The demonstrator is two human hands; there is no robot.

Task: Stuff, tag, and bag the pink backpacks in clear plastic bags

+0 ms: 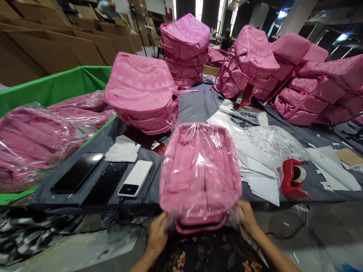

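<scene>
Green-walled, a bin (51, 86) at far left holds wrapped pink bags (36, 139). Rightward on the grey table (195, 102) come two black phones (78, 173), a white power bank (137, 175) and a stack of pink backpacks (143, 83); past the middle, white papers (262, 185) and a red tape dispenser (287, 179). Between these, at the table's near edge, the wrapped backpack (184, 177) lies lengthwise away from the person, its loop (201, 229) facing them. The left hand (157, 234) closes on the clear plastic (232, 218) at the near left corner; the right hand (247, 217), slightly blurred, grips it at the near right.
</scene>
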